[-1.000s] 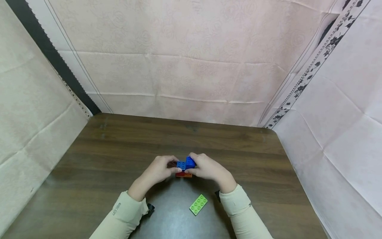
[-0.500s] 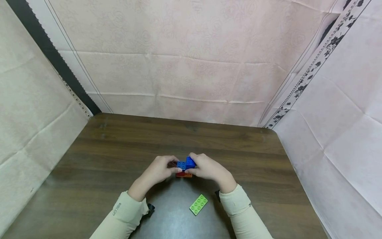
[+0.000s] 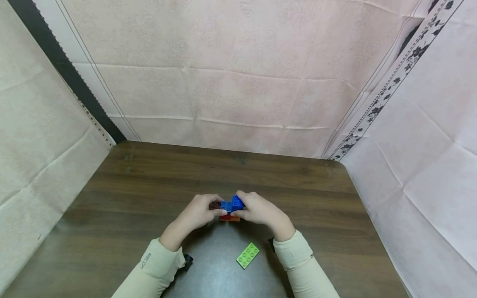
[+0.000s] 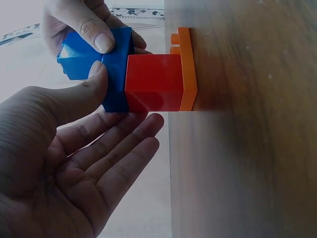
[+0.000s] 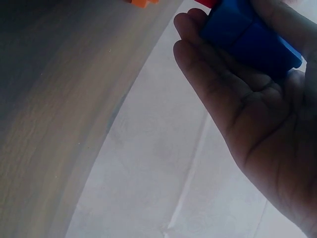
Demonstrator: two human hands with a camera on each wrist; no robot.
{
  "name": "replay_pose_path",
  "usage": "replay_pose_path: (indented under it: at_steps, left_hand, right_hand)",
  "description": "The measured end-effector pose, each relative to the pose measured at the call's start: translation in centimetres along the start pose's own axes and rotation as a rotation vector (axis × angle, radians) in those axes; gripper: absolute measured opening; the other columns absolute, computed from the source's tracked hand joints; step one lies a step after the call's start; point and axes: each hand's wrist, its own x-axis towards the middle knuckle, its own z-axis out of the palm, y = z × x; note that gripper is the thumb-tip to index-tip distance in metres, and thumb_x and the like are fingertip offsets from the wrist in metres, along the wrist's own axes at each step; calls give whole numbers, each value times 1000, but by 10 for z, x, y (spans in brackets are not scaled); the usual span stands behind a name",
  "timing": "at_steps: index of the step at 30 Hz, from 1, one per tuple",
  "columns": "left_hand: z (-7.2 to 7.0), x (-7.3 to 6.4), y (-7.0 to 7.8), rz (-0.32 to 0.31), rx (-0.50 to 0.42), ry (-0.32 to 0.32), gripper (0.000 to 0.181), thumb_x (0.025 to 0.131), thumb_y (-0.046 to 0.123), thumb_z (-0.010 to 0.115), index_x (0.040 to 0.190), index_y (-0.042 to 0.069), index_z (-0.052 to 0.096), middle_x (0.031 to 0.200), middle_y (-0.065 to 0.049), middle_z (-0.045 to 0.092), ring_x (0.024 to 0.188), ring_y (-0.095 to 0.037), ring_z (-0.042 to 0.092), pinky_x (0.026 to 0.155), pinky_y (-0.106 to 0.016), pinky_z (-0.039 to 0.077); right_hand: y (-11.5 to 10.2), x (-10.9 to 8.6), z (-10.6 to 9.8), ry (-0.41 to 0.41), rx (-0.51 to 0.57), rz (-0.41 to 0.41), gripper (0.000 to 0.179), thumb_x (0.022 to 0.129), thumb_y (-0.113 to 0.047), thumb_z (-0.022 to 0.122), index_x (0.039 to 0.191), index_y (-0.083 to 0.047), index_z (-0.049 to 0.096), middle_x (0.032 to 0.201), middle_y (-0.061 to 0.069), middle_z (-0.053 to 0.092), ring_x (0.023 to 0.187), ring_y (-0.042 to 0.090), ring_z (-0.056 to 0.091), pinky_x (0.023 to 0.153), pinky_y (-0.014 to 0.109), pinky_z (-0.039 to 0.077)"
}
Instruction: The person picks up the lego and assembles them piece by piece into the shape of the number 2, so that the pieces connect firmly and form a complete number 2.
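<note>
Down at the middle of the wooden table (image 3: pixel 149 182), my left hand (image 3: pixel 199 213) meets the small brick stack from its left side. From the left wrist view my thumb (image 4: pixel 74 101) presses on the blue brick (image 4: pixel 117 74), while my other fingers lie straight and slightly spread beside the stack; whether they touch it I cannot tell. Beneath the blue brick sits a red brick (image 4: pixel 152 82), and under that an orange plate (image 4: pixel 187 69) resting on the table. From the head view my knuckles hide most of the stack, leaving only a blue top and a red-orange sliver. My right hand (image 3: pixel 258 211) clamps the blue brick, thumb on top, fingers behind. Its wrist view cuts off the fingertips. Nearer me, a green plate (image 3: pixel 247 255) lies apart, untouched.
</note>
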Motion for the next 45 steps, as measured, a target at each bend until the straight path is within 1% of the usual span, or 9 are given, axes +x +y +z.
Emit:
replay_pose_path:
  at_steps: [7,21,34,45]
  left_hand:
    - [0,0,1,-1,3,-2,21,92,25,76,109,14,72,97,3,71,87,-10,66,78,-36,57]
    - [-1,-1,1,-2,7,-3,22,92,26,77,109,14,72,96,3,71,86,-9,65,78,-36,57]
    - [0,-1,2,-5,12,5,22,92,26,77,110,15,72,97,3,71,86,-9,65,78,-35,57]
    - [1,0,0,17,12,7,21,92,26,77,109,14,72,97,2,71,85,-9,66,77,-35,57]
  right_hand:
    - [0,-1,0,6,16,0,26,95,-26,73,105,-10,55,76,-3,58,62,7,52,54,23,46]
    - [2,-1,3,1,14,18,27,95,-29,73,104,-11,54,76,-3,58,61,7,53,54,22,47]
    - [0,-1,2,3,20,3,27,95,-27,73,106,-9,55,77,-3,57,62,8,52,54,24,46]
    - [-2,-1,1,-1,8,9,27,95,-27,73,105,-9,55,77,-2,57,63,8,52,54,23,46]
